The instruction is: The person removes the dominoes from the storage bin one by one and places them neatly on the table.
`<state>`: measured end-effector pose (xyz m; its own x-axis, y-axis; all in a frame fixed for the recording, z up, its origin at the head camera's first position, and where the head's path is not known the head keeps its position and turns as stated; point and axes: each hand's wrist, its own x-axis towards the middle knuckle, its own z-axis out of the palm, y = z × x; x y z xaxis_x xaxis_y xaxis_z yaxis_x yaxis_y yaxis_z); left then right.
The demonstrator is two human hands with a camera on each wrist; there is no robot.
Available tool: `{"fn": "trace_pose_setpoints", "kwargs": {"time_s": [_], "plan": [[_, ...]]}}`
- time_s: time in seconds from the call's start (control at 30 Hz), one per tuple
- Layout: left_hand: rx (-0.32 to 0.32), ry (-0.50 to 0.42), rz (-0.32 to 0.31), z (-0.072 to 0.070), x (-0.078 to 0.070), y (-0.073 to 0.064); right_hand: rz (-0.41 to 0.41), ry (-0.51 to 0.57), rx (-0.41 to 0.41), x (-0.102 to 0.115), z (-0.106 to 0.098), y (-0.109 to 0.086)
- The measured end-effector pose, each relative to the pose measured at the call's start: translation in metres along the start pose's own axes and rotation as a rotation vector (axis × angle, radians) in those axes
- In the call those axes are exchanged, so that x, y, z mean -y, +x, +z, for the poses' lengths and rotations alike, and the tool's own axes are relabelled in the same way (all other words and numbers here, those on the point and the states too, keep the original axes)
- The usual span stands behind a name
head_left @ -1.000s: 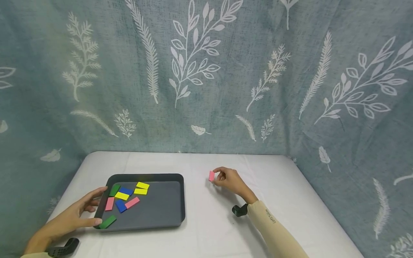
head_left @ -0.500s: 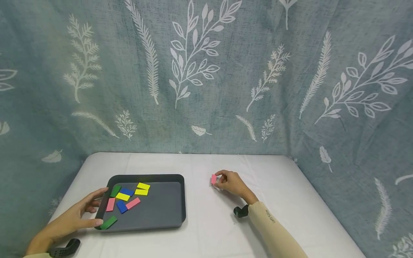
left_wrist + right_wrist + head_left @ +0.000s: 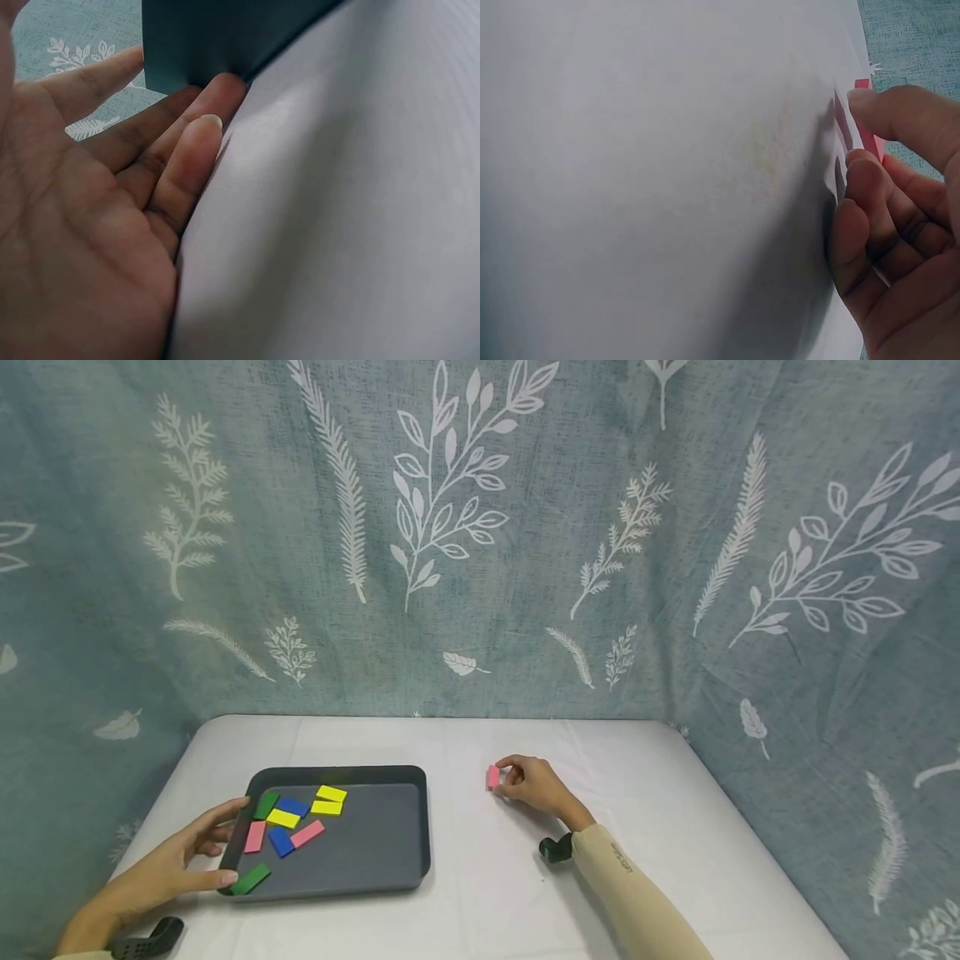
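Note:
My right hand (image 3: 528, 781) pinches a small pink rectangular block (image 3: 492, 777) between thumb and fingers, over the white cloth right of the tray. In the right wrist view the pink block (image 3: 869, 136) is partly hidden by the fingers, and I cannot tell whether it touches the cloth. At the left end of the dark grey tray (image 3: 375, 852) rests my left hand (image 3: 176, 856), its fingers and thumb spread along the rim. The left wrist view has its fairly straight fingers (image 3: 187, 161) against the tray's outer wall (image 3: 217, 45).
Inside the tray's left half lie several flat blocks: green (image 3: 251, 879), blue (image 3: 281, 841), yellow (image 3: 327, 808) and pink (image 3: 307, 833). White cloth (image 3: 480, 893) covers the table. A leaf-patterned curtain (image 3: 480, 568) stands behind and at both sides.
My right hand has come slightly down and nearer with the pink block still pinched. My left hand and the tray have stayed in place.

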<state>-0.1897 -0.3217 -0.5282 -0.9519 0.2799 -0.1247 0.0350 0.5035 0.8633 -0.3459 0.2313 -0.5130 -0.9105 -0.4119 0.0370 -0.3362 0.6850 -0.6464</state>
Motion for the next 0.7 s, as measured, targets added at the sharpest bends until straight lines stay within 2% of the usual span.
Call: {"fn": "trace_pose_setpoints", "kwargs": {"time_s": [0.23, 0.47, 0.7], "plan": [[0.001, -0.005, -0.041, 0.0, -0.0004, 0.0011, 0.0, -0.003, 0.016, -0.0008, -0.0014, 0.0052], [-0.004, -0.005, -0.005, -0.0012, 0.0005, 0.001, 0.003, -0.008, 0.023, -0.0003, -0.0007, 0.0073], [-0.003, -0.006, 0.004, -0.0023, 0.001, 0.0009, 0.022, -0.018, 0.04, -0.0006, 0.0001, 0.0086]]}}
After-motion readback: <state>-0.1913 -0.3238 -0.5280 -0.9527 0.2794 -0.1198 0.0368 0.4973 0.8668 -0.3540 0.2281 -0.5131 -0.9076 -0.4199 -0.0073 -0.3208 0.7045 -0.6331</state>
